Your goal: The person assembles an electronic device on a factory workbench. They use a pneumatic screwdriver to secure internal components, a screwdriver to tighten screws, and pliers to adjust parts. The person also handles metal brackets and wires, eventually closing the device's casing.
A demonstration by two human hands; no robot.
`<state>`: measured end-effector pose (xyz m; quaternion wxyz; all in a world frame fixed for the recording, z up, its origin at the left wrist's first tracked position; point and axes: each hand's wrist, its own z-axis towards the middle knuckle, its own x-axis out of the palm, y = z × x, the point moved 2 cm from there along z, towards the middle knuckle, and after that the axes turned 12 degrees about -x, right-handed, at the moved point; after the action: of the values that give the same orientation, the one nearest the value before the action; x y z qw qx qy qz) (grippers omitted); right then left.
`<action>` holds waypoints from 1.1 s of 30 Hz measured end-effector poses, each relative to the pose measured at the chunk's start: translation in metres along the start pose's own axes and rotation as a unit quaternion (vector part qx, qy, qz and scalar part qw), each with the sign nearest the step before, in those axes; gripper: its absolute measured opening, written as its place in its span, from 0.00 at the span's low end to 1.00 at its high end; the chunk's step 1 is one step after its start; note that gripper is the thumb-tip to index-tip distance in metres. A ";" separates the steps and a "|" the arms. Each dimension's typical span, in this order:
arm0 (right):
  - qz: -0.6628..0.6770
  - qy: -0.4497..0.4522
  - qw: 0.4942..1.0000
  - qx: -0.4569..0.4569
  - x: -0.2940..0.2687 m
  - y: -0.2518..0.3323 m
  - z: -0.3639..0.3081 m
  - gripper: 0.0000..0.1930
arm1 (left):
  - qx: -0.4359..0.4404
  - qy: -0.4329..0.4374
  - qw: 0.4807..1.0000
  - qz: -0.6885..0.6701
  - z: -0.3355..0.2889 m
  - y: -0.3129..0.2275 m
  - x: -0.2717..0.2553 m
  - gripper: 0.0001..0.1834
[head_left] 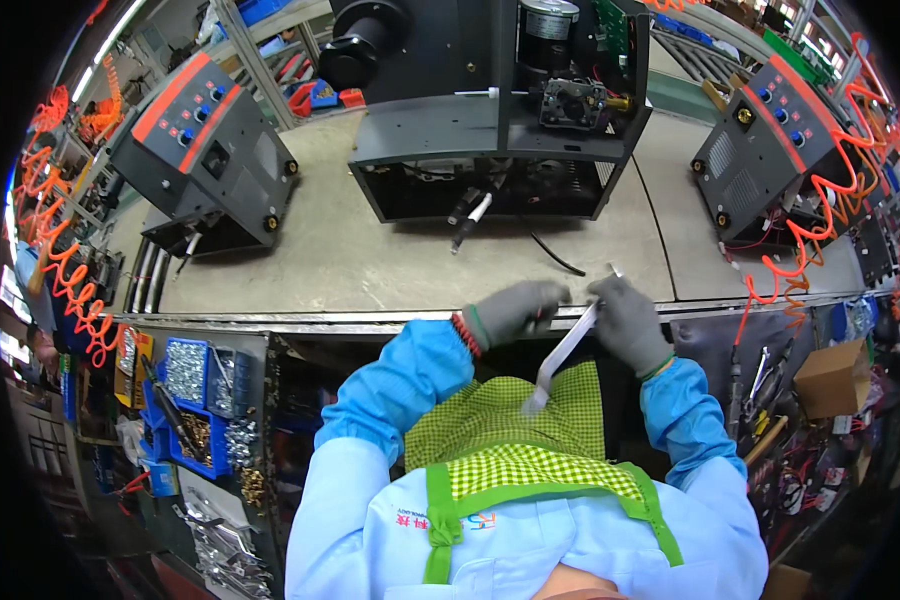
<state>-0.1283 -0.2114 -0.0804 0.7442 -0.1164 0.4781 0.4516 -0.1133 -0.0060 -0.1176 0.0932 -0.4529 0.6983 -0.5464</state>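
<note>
A grey-gloved right hand (pixel 630 322) clenches a long, flat, silvery metal strip with a bent lower end (pixel 567 350), which slants down in front of a green checked apron (pixel 510 440), while just left of the grip a grey-gloved left hand (pixel 518 312) curls its fingers, whether around anything one cannot tell. Beyond the grip, a thin black cable (pixel 562 257) lies on a pale metal-topped workbench (pixel 320 255) below an open dark-grey sheet-metal housing (pixel 420 130), flanked by two orange-trimmed grey machines (pixel 220 170).
</note>
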 end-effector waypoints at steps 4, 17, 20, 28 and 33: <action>-0.062 -0.012 0.996 0.067 -0.017 -0.055 -0.026 0.12 | 0.085 -0.141 0.927 -0.338 0.085 -0.011 -0.050 0.12; -0.142 0.086 0.975 0.148 0.030 -0.148 -0.011 0.08 | 0.038 -0.441 0.701 0.559 0.088 -0.012 -0.113 0.19; -0.138 0.107 0.975 0.141 0.036 -0.159 0.000 0.09 | 0.083 -0.404 0.722 0.555 0.063 -0.006 -0.151 0.20; -0.063 0.120 0.983 0.126 0.056 -0.146 0.031 0.20 | 0.025 -0.345 0.919 0.188 0.052 -0.026 -0.146 0.22; 0.418 0.004 0.833 0.362 0.073 -0.097 0.088 0.27 | 0.053 -0.286 0.957 -0.009 0.062 -0.022 -0.111 0.16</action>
<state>0.0109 -0.1717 -0.1198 0.4718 0.3704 0.6134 0.5137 0.0009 0.0334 -0.1638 0.3081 -0.5907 0.6088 -0.4307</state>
